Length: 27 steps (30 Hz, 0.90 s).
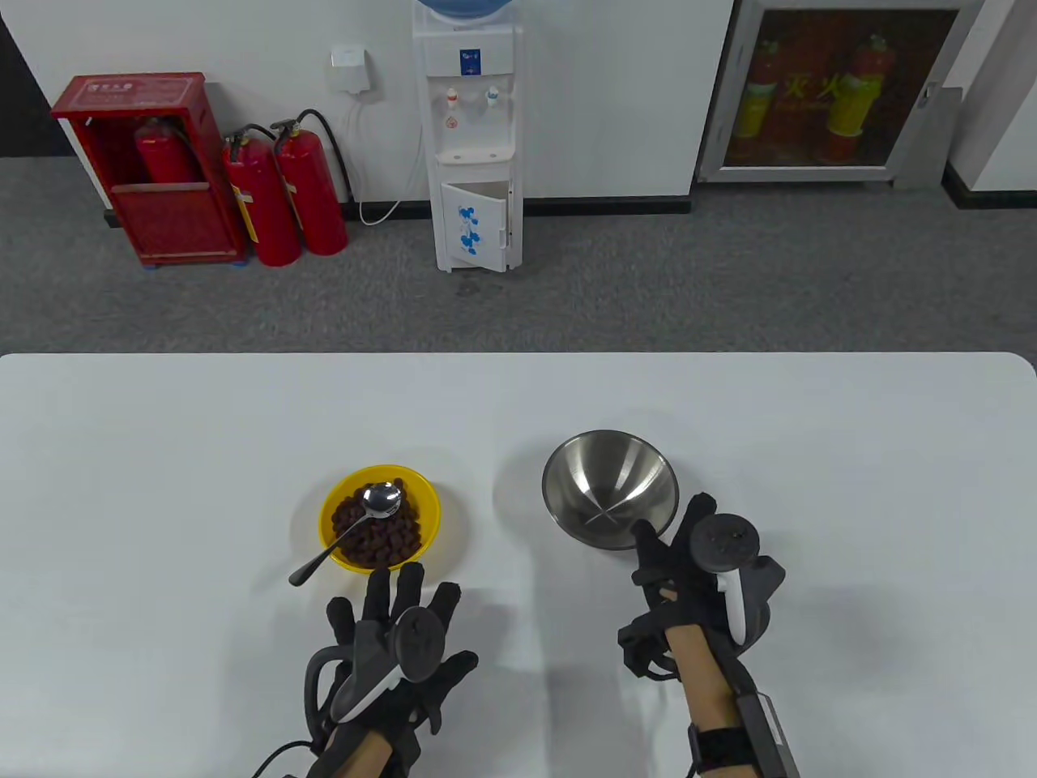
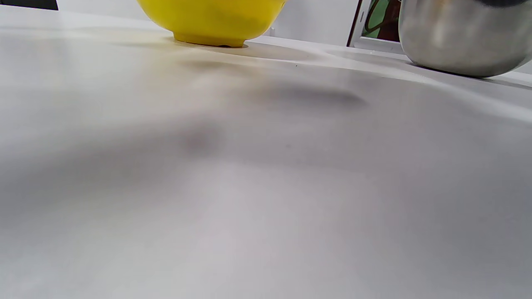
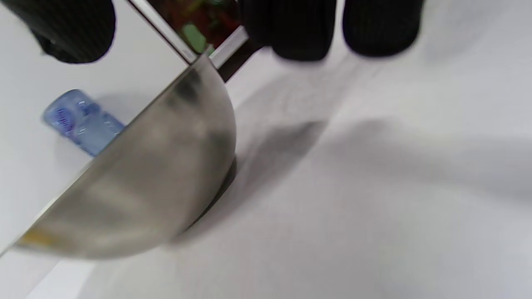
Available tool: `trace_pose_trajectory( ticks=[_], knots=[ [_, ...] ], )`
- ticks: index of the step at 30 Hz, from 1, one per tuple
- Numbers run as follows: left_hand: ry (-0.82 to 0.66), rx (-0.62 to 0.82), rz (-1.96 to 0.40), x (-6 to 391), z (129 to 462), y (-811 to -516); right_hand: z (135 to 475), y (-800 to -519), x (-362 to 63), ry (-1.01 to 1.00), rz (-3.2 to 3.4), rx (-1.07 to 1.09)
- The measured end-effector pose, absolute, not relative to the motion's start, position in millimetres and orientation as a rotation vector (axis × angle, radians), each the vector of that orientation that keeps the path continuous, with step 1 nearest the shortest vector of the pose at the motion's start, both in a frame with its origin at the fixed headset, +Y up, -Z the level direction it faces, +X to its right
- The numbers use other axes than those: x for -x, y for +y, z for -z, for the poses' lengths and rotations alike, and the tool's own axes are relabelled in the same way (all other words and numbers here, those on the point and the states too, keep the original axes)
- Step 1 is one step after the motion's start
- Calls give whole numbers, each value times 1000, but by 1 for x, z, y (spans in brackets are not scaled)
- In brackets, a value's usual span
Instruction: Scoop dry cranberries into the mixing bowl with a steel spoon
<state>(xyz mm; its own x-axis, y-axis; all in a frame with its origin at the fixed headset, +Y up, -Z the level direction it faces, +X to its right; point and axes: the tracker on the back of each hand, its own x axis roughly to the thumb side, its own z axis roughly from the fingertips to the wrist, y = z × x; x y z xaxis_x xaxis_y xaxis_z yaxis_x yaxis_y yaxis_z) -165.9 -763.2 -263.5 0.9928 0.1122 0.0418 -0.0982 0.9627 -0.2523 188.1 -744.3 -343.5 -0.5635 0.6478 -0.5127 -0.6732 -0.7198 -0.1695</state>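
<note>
Only the table view looks into the bowls; the left wrist view catches just the outside of the yellow bowl [image 2: 212, 23] and the steel wall of the mixing bowl [image 2: 465, 39] from table height, with no fingers in sight. The right wrist view shows the mixing bowl's curved outer side close by, with black fingertips [image 3: 380, 27] hanging above the table [image 3: 374, 207]. The steel spoon [image 1: 356, 519] is shiny, its rounded end resting on the cranberries [image 1: 381, 539] and its handle sticking out over the yellow bowl's near-left rim. The mixing bowl holds nothing visible. The left hand [image 1: 397, 640] hovers just near the yellow bowl, fingers spread, holding nothing. The right hand [image 1: 697, 575] sits at the mixing bowl's near rim, one finger touching it; whether it grips cannot be told.
</note>
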Motion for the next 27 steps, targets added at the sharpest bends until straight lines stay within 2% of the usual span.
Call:
trace_pose_trajectory(
  ticks=[6,10,14,22,27],
  knots=[
    [-47,258,-109,169,265,-763,360,-764,-191,190,-2026,794],
    [-45,260,-116,170,266,-764,364,-769,-190,157,-1890,752],
    [-42,258,-119,171,265,-763,359,-761,-191,71,-1911,715],
    [-37,244,-122,173,266,-763,309,-731,-202,18,-2002,394],
    [-35,252,-116,172,266,-764,290,-740,-197,60,-2062,227]
  ],
)
